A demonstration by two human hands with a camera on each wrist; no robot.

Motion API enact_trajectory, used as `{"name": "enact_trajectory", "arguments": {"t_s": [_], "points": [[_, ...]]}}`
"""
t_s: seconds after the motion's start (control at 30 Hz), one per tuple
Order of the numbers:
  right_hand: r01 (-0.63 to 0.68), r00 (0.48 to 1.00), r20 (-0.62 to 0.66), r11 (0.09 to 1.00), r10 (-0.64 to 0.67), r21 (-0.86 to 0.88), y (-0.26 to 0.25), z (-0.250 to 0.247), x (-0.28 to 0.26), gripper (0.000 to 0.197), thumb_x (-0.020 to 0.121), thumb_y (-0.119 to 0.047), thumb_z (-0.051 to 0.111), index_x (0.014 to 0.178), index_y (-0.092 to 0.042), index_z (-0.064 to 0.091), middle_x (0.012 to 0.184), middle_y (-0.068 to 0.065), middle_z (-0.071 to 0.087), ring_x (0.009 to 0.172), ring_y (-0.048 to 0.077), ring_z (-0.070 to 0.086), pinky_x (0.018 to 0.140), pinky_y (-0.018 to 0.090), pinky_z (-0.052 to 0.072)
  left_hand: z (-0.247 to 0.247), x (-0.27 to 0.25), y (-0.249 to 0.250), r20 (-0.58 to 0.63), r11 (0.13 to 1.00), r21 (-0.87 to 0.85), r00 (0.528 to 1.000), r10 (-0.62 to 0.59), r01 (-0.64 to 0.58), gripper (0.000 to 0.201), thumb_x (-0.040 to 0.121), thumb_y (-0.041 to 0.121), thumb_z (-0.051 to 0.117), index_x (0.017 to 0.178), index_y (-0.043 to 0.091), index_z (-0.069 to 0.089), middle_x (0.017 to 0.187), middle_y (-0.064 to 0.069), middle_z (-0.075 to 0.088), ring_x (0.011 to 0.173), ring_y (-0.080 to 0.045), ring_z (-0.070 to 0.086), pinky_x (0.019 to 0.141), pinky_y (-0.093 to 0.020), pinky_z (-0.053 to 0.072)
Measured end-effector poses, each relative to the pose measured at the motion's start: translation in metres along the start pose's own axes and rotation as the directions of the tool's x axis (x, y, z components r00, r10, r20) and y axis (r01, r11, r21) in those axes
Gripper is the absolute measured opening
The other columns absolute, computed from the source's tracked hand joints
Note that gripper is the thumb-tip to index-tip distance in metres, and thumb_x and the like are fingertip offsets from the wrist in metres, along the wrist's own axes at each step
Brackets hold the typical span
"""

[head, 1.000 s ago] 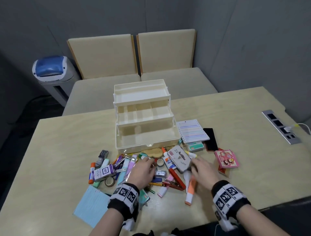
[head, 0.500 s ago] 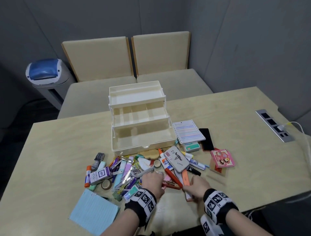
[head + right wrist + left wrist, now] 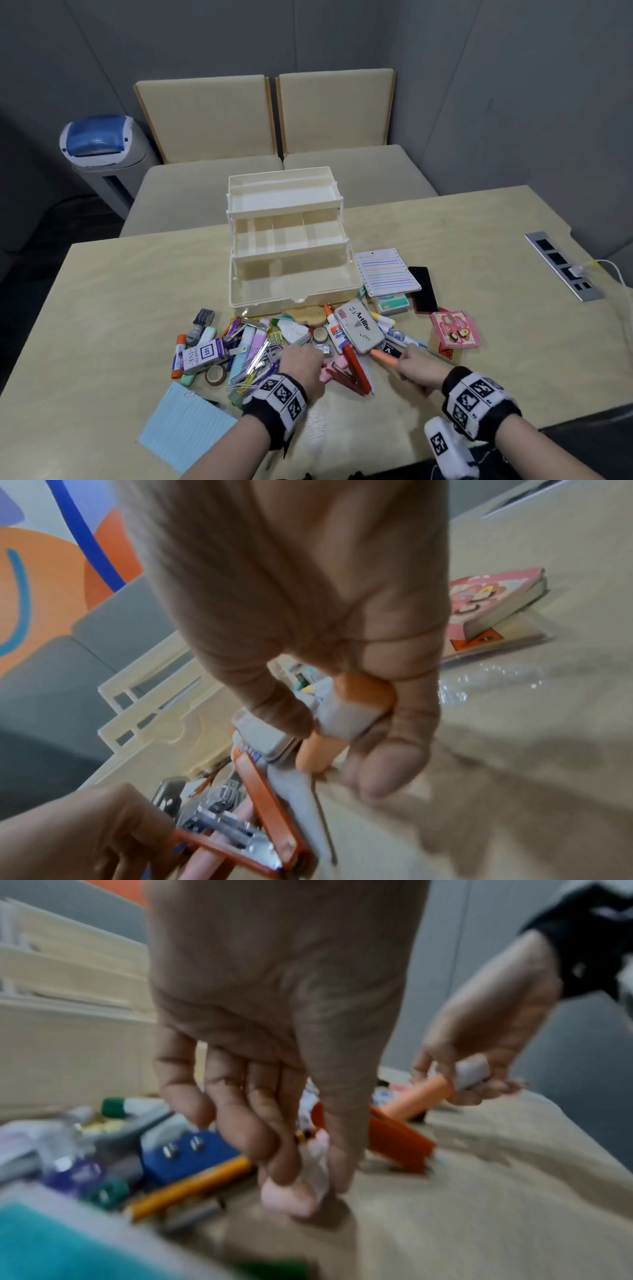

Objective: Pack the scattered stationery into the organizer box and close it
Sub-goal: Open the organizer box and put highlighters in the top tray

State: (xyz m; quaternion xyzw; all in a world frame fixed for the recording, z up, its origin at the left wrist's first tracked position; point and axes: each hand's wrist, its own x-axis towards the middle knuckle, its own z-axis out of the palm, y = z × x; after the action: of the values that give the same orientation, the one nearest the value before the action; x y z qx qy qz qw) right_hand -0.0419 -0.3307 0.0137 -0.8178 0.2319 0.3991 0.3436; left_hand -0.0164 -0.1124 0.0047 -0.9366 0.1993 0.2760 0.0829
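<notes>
Both hands clamped: right hand [image 3: 416,371] on orange highlighter [image 3: 383,356], left hand [image 3: 303,368] on pink highlighter [image 3: 294,1196].

Left hand [image 3: 303,366] and right hand [image 3: 416,371] both curled, gripping.

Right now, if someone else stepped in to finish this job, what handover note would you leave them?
Left hand: pinches a pink marker at the pile's near edge.
Right hand: grip closed on an orange highlighter, its far end under the Artline case.
Organizer box: open, tiers fanned out, nothing visible inside.
Done: nothing packed.
Left: the whole pile in front of the box, the notepads to its right, the blue pad nearest the person, then close the box.
</notes>
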Motion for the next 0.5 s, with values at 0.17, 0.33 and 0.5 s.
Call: {"name": "enact_trajectory", "arguments": {"t_s": [0.17,0.33,0.5], "points": [[0.078,0.982,-0.132,0.932,-0.132,-0.355,0.004,-0.016,0.000,0.012,0.090,-0.032,0.051,0.097,-0.021,0.050,0.078,-0.002,0.053,0.067,0.014,0.052,0.052,0.022,0.036,-0.016,-0.007,-0.035,0.009,1.000,0.011,1.000,-0.009,0.009,0.043,0.077,0.044,0.072,0.108,0.014,0.063,0.100,-0.002,0.065,0.094,-0.020,0.061,0.074,-0.029,0.046],[0.302,0.855,-0.387,0.938,-0.345,-0.169,-0.030,-0.010,0.022,0.022,0.095,-0.025,0.047,0.073,-0.026,0.049,0.074,-0.002,0.054,0.068,0.018,0.056,0.054,0.023,0.036,-0.027,-0.014,-0.069,-0.041,0.971,-0.237,0.999,-0.036,0.025,0.038,0.078,0.043,0.071,0.101,0.015,0.060,0.106,-0.005,0.063,0.096,-0.022,0.059,0.075,-0.029,0.046],[0.291,0.864,-0.375,0.941,-0.337,-0.174,-0.046,0.022,0.048,0.037,0.095,-0.018,0.048,0.131,-0.025,0.051,0.135,0.008,0.046,0.119,0.024,0.049,0.098,0.042,0.046,-0.018,-0.018,-0.086,-0.145,0.762,-0.647,0.986,-0.087,-0.028,0.023,0.085,0.041,0.065,0.096,0.021,0.059,0.081,0.003,0.059,0.064,-0.009,0.053,0.052,-0.018,0.038]]}}
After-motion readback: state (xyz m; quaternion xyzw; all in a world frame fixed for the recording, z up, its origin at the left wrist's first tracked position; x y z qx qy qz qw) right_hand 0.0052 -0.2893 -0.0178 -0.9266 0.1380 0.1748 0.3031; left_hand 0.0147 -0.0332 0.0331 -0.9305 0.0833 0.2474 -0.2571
